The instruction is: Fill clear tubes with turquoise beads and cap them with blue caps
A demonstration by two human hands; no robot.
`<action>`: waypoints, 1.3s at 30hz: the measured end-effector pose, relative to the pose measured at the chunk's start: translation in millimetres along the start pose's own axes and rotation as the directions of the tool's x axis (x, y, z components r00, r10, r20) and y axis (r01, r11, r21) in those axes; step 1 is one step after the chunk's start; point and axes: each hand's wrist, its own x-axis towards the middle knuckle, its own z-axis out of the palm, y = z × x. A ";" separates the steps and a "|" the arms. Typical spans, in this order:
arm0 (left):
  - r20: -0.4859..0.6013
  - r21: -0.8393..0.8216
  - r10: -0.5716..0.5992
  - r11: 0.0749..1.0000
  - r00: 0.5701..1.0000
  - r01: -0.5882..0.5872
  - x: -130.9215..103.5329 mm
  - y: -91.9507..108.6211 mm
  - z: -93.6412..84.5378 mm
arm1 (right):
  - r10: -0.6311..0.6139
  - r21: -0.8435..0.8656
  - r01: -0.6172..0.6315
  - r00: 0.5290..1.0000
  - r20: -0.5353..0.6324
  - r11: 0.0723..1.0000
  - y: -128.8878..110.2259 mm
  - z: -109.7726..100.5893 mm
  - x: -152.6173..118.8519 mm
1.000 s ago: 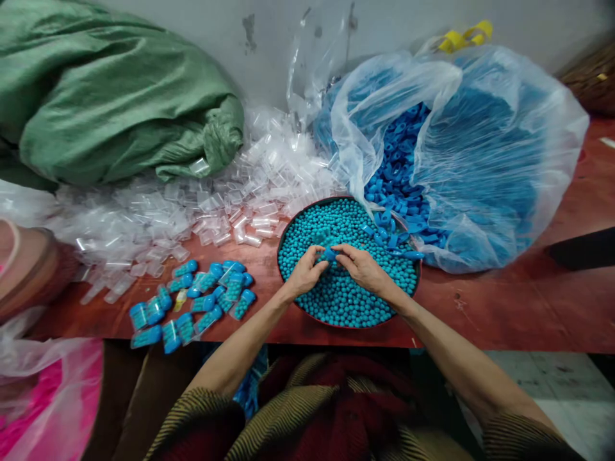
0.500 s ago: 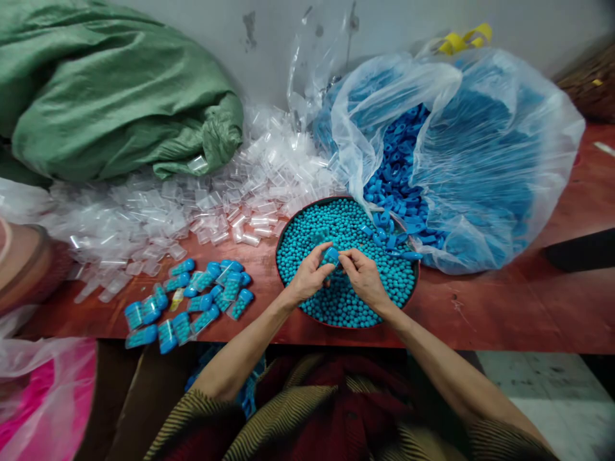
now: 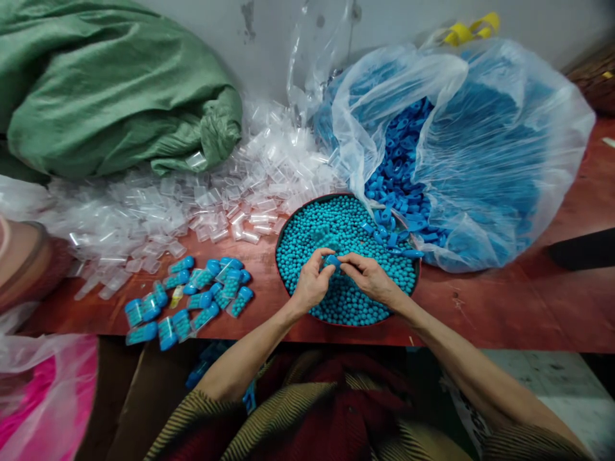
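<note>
Round tray (image 3: 283, 238) at the center of the frame is packed with small, smooth teal beads (image 3: 355, 301), bumpy like a pebble bed. Both hands meet right over it: left hand (image 3: 311, 285) and right hand (image 3: 371, 276) each pinch the same little blue cap (image 3: 331, 260) from either side, fingertips curled in tight, wrists angled inward, forearms running down to the lower edge. The cap sits just above the beads, mid-tray.

Upper right there's a big crinkly clear bag (image 3: 500, 160) stuffed with blue caps, its mouth spilling onto the tray rim. Upper middle is a heap of clear plastic tubes (image 3: 202, 205), glossy and boxy. Lower left a cluster of filled tubes (image 3: 192, 298) with blue tops lies on the red table (image 3: 504, 301). Upper left is a woven green sack (image 3: 106, 89), rumpled.
</note>
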 end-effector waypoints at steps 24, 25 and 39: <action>0.049 -0.075 0.050 0.996 0.998 -0.046 -14.5 21.2 1.5 | -0.155 -0.422 0.076 0.975 -0.156 0.903 -18.3 39.6 -12.3; 0.041 -0.088 0.054 0.995 0.998 -0.050 -14.8 21.6 2.2 | -0.173 -0.430 0.074 0.965 -0.198 0.900 -19.2 42.4 -12.9; -0.050 0.228 -0.002 0.974 0.999 0.013 -25.4 14.1 -27.9 | -0.086 -0.465 0.091 0.996 0.032 0.881 -21.6 64.0 -20.5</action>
